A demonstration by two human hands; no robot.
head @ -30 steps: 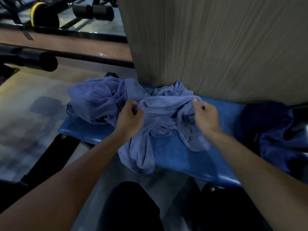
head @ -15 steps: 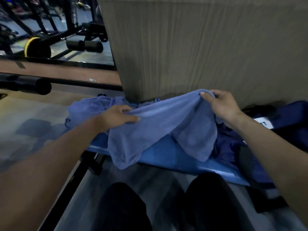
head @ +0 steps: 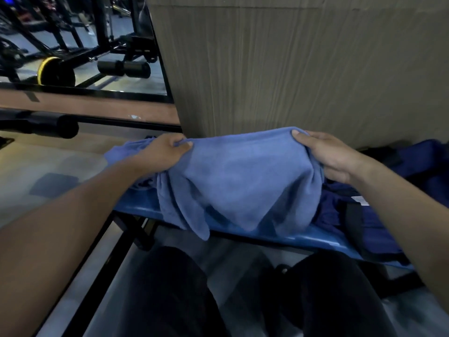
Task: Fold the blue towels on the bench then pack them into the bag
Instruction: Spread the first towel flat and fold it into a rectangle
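A light blue towel (head: 243, 181) hangs stretched between my two hands above the blue bench (head: 303, 235). My left hand (head: 162, 152) pinches its upper left edge and my right hand (head: 328, 156) grips its upper right corner. The lower part of the towel droops over the front edge of the bench. More blue towel cloth (head: 119, 152) lies bunched on the bench behind my left forearm. A dark navy bag (head: 379, 222) sits on the right end of the bench, partly hidden by my right arm.
A wood-grain pillar (head: 291, 69) rises directly behind the bench. Black gym machines and a yellow-rimmed weight plate (head: 52, 71) stand at the back left. A black padded bar (head: 48, 125) juts in from the left. My dark-trousered legs (head: 175, 293) are below the bench.
Both hands have lifted the towel and pulled it apart, spreading it out from a crumpled heap. My left hand went from lying on the cloth to pinching its upper edge.
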